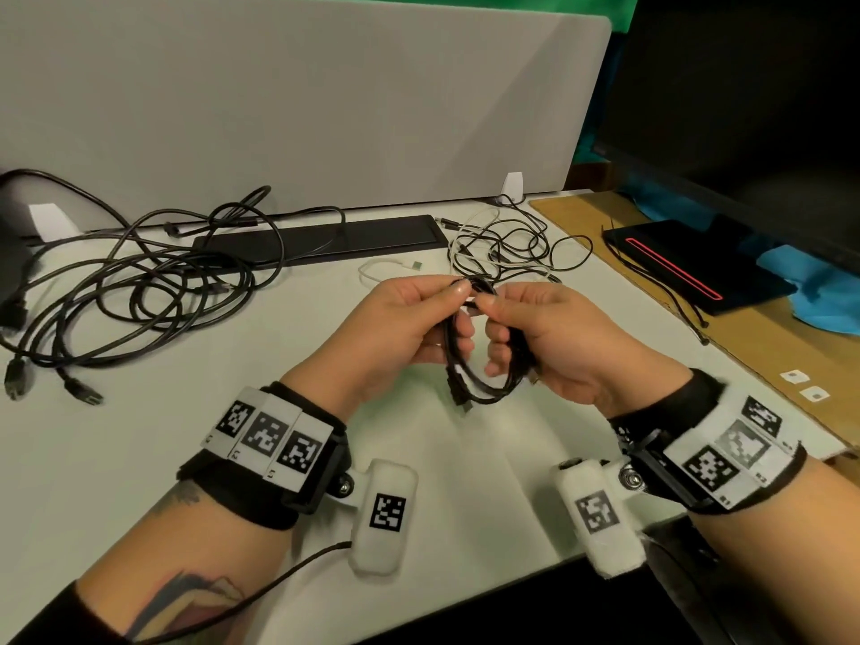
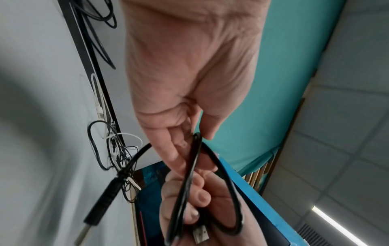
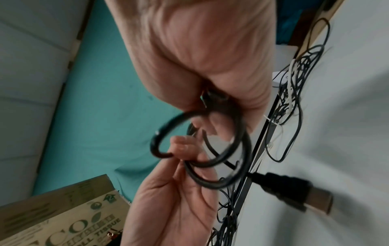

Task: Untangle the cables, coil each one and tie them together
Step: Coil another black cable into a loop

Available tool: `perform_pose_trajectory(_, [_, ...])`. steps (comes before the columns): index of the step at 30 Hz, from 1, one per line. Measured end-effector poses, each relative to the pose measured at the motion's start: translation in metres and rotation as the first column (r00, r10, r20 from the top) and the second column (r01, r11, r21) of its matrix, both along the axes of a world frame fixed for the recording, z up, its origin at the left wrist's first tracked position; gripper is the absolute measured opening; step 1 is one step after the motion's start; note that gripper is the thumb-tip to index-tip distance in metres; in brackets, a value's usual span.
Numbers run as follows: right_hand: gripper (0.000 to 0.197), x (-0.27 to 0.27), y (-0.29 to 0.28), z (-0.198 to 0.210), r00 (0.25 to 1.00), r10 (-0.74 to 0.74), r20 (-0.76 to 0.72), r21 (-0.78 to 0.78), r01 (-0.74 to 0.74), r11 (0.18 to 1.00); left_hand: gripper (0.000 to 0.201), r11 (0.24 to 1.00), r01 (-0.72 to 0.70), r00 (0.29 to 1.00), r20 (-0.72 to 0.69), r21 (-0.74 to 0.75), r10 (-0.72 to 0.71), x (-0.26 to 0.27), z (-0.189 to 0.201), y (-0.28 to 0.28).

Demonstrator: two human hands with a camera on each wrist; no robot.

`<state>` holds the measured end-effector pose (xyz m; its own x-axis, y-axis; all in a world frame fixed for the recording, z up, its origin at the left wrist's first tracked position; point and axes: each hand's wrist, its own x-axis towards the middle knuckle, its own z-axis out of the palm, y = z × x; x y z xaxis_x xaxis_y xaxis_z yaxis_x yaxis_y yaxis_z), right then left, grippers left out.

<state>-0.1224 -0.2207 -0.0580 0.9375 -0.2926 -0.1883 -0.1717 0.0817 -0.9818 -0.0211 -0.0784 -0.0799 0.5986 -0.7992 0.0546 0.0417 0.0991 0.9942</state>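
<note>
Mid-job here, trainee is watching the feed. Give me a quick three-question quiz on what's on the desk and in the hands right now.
1. True or false: both hands hold the same small black cable coil.
2. Multiple choice: the big heap of thick black cables lies (A) on the desk beside the left hand, (B) under the right hand, (C) on the cardboard sheet.
3. Fill in: the mixed tangle beyond the hands holds thin black cables and a ___ one.

Key: 1 true; 2 A; 3 white.
</note>
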Motion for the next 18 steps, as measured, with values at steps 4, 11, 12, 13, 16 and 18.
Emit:
perform_pose_trajectory(4, [0.022,0.001,-0.001,0.001,0.995,-0.084,0.059,0.016,0.083,0.996,0.03,0.992,0.095,0.968,-0.226,-0.088,-0.113,-0.003,0.006,0.001])
perform_pose_trajectory(11, [0.021,-0.001,-0.003,0.002,0.989,0.034,0.142,-0.248,0.002,0.969,0.021,0.953,-0.047,0.987,0.162,0.3,-0.003,0.01,0.006,0.012])
perform_pose_trajectory(12, [0.018,-0.002,-0.003,0.003,0.987,0.074,0.14,-0.299,-0.029,0.954,0.019,0.94,-0.092,0.967,0.255,0.328,0.006,0.013,0.004,0.013])
perform_pose_trajectory(13, [0.016,-0.003,-0.002,0.005,0.983,0.114,0.142,-0.334,-0.061,0.941,0.02,0.935,-0.105,0.958,0.288,0.339,0.004,0.016,0.003,0.014])
perform_pose_trajectory(16, [0.03,-0.006,-0.001,0.007,0.968,0.192,0.158,-0.371,-0.122,0.92,0.028,0.942,-0.091,0.967,0.254,0.324,0.006,0.018,0.003,0.014])
perform_pose_trajectory(18, [0.033,-0.006,-0.003,0.009,0.964,0.204,0.172,-0.378,-0.127,0.917,0.032,0.972,-0.002,0.993,0.115,0.234,-0.025,0.014,0.004,0.012])
